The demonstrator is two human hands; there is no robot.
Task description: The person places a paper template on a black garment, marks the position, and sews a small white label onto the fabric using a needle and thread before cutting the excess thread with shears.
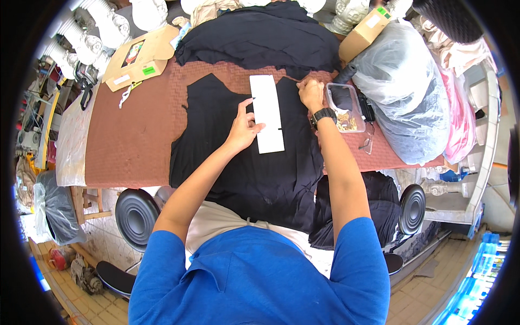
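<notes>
A black garment [216, 162] lies spread on the brown-covered table, its near part hanging over the front edge. On its middle rests a long white card strip [267, 119] with small dark marks on its sides. My left hand [244, 125] is at the strip's left edge, fingers apart, with the thumb over the card and the index finger near the dark mark. At the garment's upper right corner is my right hand [311, 95], its fingers closed together; what they hold, if anything, is hidden. A dark watch [324, 115] circles the right wrist.
Right of my right hand stands a clear plastic box [349, 108] with small gold-coloured pieces, near a pair of glasses [367, 142]. A large plastic-wrapped bundle [401, 92] fills the right side. More black cloth [260, 38] lies at the back; a cardboard box [138, 59] sits back left.
</notes>
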